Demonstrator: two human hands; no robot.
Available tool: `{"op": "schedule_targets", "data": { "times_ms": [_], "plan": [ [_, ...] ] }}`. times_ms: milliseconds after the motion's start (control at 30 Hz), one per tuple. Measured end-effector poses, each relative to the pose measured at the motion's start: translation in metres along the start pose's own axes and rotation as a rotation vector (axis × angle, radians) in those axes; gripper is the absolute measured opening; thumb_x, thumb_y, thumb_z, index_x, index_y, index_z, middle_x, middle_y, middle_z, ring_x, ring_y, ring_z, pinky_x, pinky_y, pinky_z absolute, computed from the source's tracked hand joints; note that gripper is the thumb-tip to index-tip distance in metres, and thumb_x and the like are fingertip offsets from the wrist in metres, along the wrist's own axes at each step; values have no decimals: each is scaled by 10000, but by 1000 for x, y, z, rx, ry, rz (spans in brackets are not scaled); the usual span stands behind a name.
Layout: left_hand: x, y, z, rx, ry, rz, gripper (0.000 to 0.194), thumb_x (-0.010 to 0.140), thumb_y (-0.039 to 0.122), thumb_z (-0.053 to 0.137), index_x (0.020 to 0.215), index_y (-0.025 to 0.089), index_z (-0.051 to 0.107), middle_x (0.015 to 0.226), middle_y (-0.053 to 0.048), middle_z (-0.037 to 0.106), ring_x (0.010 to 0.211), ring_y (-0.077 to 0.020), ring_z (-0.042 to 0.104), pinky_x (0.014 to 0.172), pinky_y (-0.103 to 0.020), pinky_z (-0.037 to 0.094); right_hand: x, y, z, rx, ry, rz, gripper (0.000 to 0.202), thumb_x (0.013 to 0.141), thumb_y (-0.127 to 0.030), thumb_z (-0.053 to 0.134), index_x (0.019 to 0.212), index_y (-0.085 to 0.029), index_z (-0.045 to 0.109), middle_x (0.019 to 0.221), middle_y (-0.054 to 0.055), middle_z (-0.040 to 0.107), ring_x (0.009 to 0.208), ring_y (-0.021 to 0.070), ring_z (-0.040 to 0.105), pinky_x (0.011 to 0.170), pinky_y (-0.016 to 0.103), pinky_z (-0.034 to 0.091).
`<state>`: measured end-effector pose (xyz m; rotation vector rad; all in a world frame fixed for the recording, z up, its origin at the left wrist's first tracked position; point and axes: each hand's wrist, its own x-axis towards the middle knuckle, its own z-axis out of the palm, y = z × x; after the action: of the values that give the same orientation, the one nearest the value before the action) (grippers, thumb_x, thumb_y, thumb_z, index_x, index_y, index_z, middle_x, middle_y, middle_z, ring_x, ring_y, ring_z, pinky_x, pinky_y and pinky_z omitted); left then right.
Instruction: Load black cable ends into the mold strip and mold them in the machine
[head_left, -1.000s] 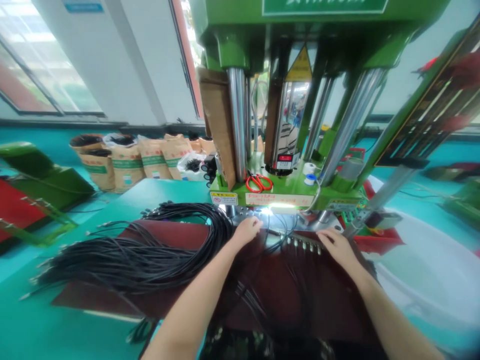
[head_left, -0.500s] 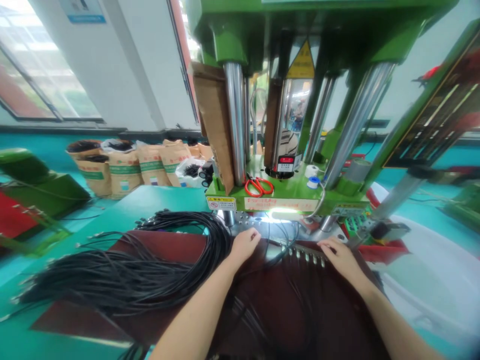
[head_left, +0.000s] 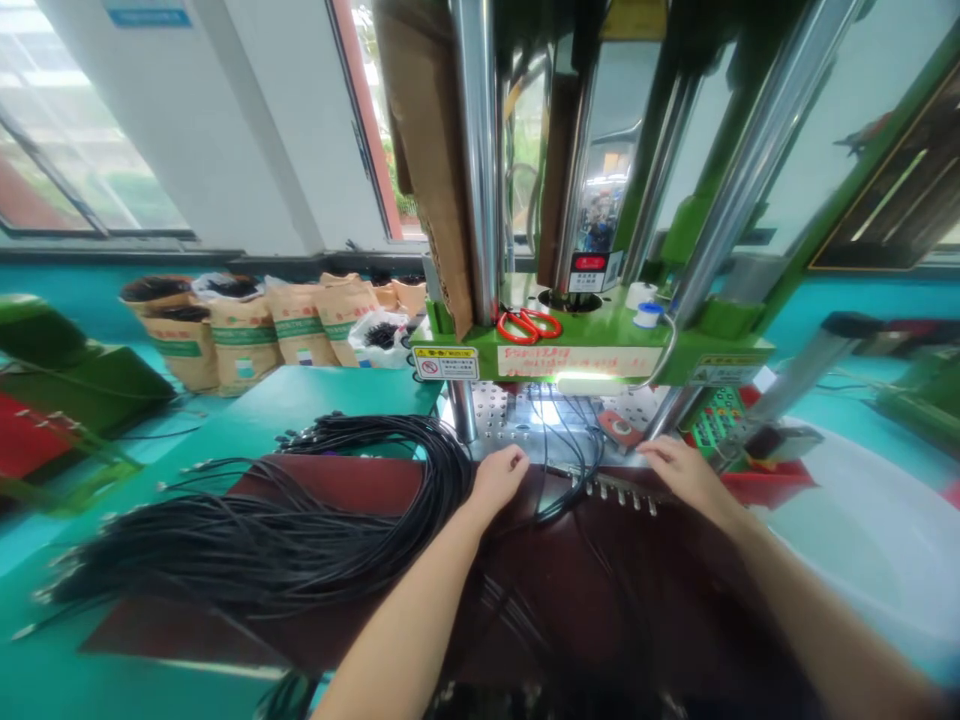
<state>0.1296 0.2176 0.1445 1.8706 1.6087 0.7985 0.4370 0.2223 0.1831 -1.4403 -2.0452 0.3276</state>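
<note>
Risen since the earlier frame, the green metal press plate [head_left: 592, 328] stands above looped thin black cables [head_left: 561, 508], apparently unfinished, at twelve o'clock, the thick black cable bundle [head_left: 300, 535] likely done at ten; whether my left hand [head_left: 498, 480] or right hand [head_left: 684, 475] grips anything, I can't tell.

There are two hands [head_left: 501, 482], one metal strip [head_left: 622, 487], one pair of scissors [head_left: 529, 324].

Cable bundle [head_left: 247, 540] left, press [head_left: 592, 328] ahead, sacks [head_left: 247, 345] behind the counter [head_left: 300, 392]
The bundle lies on a board [head_left: 352, 480]; scissors [head_left: 529, 325] rest on the press, left of a spool [head_left: 647, 315].
</note>
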Motion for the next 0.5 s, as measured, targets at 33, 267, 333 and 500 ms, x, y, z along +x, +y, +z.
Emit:
{"op": "schedule_targets", "data": {
  "times_ms": [33,267,333,500],
  "plan": [
    [0,0,0,1,0,2,200,793,289,417,702,204,574,667,9,605,655,-142,540,612,-232,344,9,-7,-1,-13,9,-25,238,803,-298,421,825,-229,649,905,42,664,864,210,609,772,327,467],
    [0,-1,2,0,7,14,199,797,280,418,697,200,570,661,12,602,639,-133,529,594,-226,331,97,-38,43,-72,124,-41,239,833,-251,453,977,-165,623,1041,104,623,1009,250,547,889,414,414],
    [0,-2,3,4,14,12,201,798,276,416,696,200,572,655,12,601,635,-132,529,590,-225,328,121,-45,61,-67,127,-58,232,870,-291,466,1013,-167,601,1056,91,606,969,218,560,853,412,439],
    [3,-1,4,34,29,5,198,796,276,425,711,207,589,675,5,617,656,-144,546,600,-236,326,148,-60,83,-47,106,-144,265,880,-329,489,1101,-197,549,1153,74,541,956,184,553,813,381,474]
  ]
}}
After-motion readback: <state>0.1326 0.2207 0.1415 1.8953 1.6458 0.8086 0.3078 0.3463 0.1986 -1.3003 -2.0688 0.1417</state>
